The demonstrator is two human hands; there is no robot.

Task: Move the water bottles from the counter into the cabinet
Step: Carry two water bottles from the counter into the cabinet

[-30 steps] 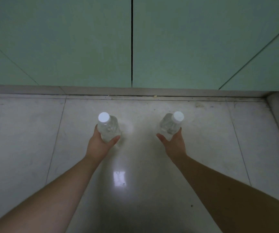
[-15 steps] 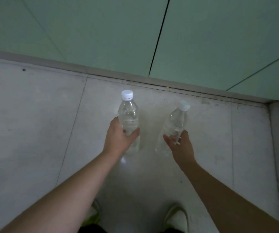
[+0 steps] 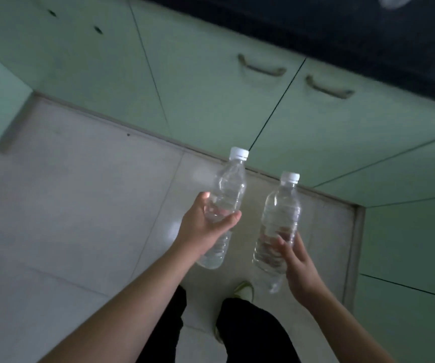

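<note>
I hold two clear plastic water bottles with white caps above the floor. My left hand is wrapped around the middle of the left bottle. My right hand grips the lower part of the right bottle. Both bottles lean slightly, caps pointing up toward the pale green cabinet doors. Two doors with curved handles, the left handle and the right handle, are closed.
A dark countertop edge runs above the cabinets at the top right. More green panels stand on the right side. Grey tiled floor spreads to the left. My dark trouser legs and a light shoe show below the bottles.
The view has tilted up and swung, bringing the cabinet handles and counter edge into sight. Both bottles have risen and now appear larger, still held in the same hands.
</note>
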